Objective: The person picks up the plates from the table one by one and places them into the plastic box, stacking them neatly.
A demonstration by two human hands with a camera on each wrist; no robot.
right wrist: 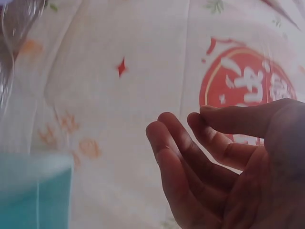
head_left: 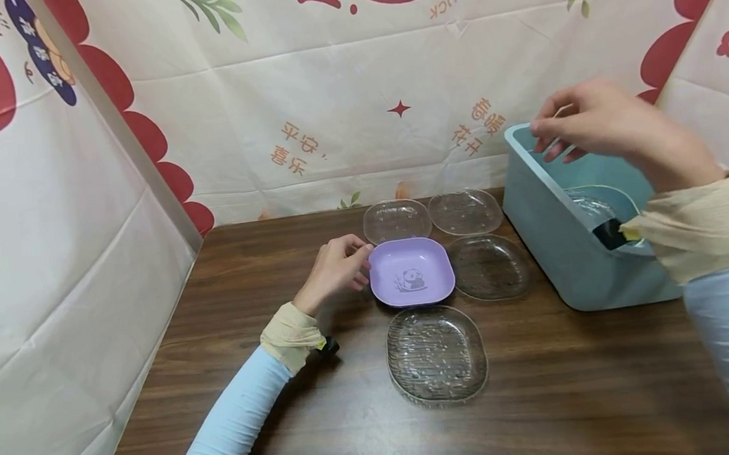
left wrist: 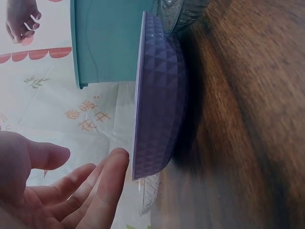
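My left hand is beside the left rim of a square purple plate with a grey panda print, its fingers loosely bent. In the left wrist view the fingertips come right up to the rim of the plate, whose side has a faceted pattern, and the thumb stands apart. My right hand hangs above the blue-green bin, fingers loosely curled. Nothing shows between its fingers in the right wrist view, where the hand is near the corner of the bin.
Clear ribbed plastic dishes lie around the purple plate: one in front, one to its right, and two behind, left and right. Clear items are inside the bin. A printed cloth hangs behind the wooden table.
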